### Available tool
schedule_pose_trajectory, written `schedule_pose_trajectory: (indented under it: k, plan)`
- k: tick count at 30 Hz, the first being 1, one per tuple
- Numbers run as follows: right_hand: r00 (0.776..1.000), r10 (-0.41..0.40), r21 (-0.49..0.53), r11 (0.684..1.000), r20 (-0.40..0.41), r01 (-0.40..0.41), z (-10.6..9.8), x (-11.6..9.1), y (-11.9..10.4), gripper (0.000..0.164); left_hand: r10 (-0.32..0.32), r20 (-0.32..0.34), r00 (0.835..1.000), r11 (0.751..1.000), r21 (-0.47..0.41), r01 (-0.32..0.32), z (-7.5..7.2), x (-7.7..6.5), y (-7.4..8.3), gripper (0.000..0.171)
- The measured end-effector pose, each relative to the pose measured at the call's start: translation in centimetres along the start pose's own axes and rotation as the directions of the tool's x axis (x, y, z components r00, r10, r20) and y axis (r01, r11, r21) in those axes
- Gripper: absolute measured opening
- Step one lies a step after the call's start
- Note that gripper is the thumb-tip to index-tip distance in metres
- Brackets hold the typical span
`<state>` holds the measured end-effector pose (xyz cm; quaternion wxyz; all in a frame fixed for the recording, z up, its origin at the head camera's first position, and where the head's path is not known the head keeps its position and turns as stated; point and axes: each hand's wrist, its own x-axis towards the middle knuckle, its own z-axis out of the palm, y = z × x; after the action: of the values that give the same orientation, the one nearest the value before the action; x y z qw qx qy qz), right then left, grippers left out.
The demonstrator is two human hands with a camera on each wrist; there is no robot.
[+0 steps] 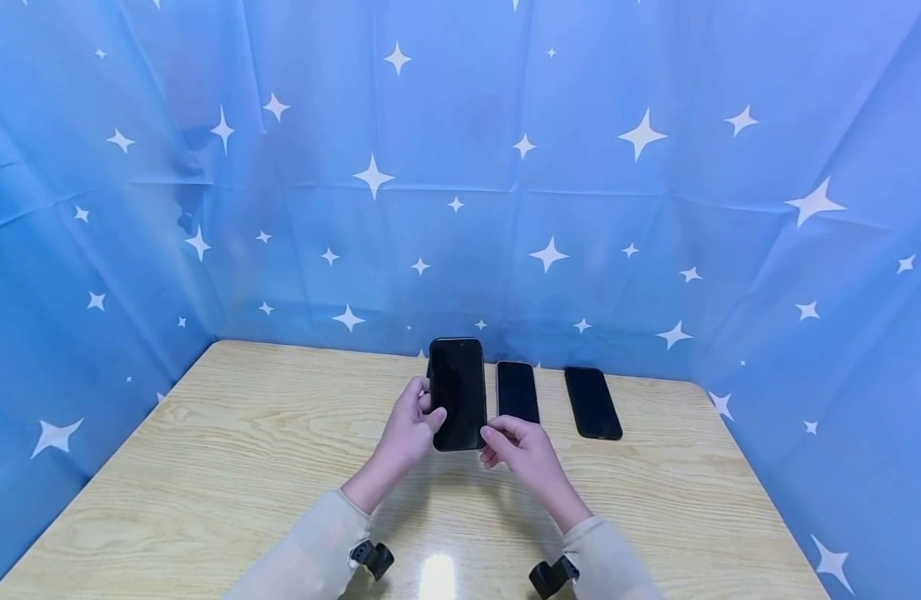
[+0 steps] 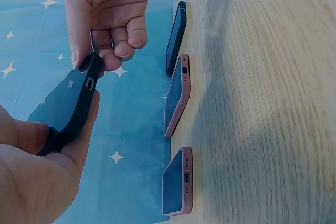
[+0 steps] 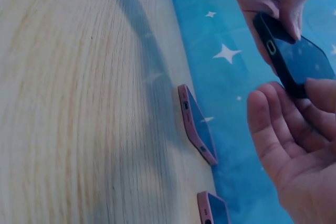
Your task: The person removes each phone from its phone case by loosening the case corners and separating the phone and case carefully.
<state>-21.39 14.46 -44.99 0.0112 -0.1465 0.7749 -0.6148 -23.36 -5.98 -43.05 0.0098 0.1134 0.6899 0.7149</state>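
A smartphone (image 1: 457,392) in a black case is held up over the table, its dark screen facing me. My left hand (image 1: 411,421) grips it along the left edge, thumb on the front near the lower left. At the lower right corner, my right hand (image 1: 522,446) pinches the phone between thumb and fingers. The wrist views show its bottom edge with the charging port, and in the right wrist view the other fingers of the right hand (image 3: 299,150) extend below the corner.
To the right on the wooden table (image 1: 280,467) lie a pink-edged phone (image 1: 518,390) and a black phone (image 1: 593,402). The left wrist view also shows another pink-cased phone (image 2: 178,184), mostly hidden behind the held one from above. A starry blue curtain (image 1: 460,233) borders the table.
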Motion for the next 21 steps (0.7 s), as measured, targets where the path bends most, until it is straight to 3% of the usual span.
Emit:
schedule_pose_trajectory:
  k: [11,21]
  plan:
    - [0.993,-0.007,0.061,0.998,-0.117,0.014,0.6,-0.2,0.4,0.022,-0.01,-0.005,1.0,1.0,0.015,0.01,0.3,-0.1,0.6,0.019]
    - [0.994,-0.011,0.265,0.963,-0.108,0.039,0.9,-0.4,0.6,0.028,0.001,-0.005,1.0,1.0,-0.02,-0.002,0.5,-0.2,1.1,0.024]
